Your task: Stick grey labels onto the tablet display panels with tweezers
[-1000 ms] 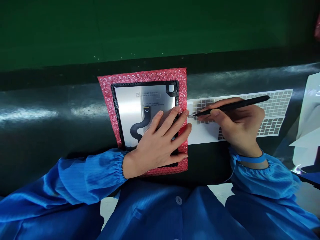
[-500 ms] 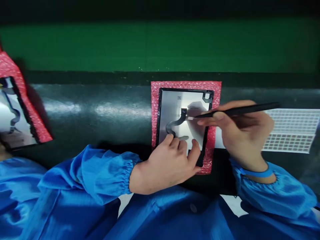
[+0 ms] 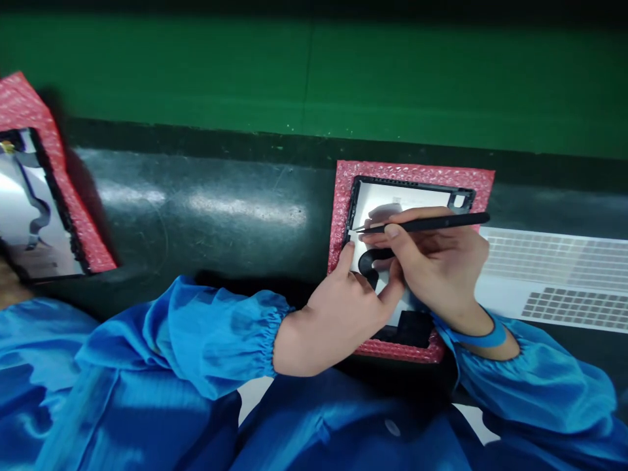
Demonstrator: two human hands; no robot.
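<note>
A tablet screen panel (image 3: 426, 197) with a black frame and pale back lies on a sheet of pink bubble wrap (image 3: 412, 171). My right hand (image 3: 441, 268) pinches black tweezers (image 3: 444, 223) over it. The tweezer tips are at the panel's left edge, by a small white piece (image 3: 352, 233) that looks like a sticker. My left hand (image 3: 333, 320) lies across the lower left of the panel, index finger stretched to the left edge just below the tips, thumb apart. A dark curved flex cable (image 3: 367, 263) shows between the hands, partly hidden.
A white sheet with rows of small grey labels (image 3: 574, 307) lies to the right, partly under my right hand. At the far left another panel (image 3: 49, 229) rests on pink wrap (image 3: 81, 216), beside a co-worker's hand (image 3: 10, 284). A green strip (image 3: 196, 78) runs behind the dark bench.
The tweezers have moved from beside the flex cable's connector to the panel's left edge. My left index finger now reaches to that edge too. The view has shifted and the panel appears further right.
</note>
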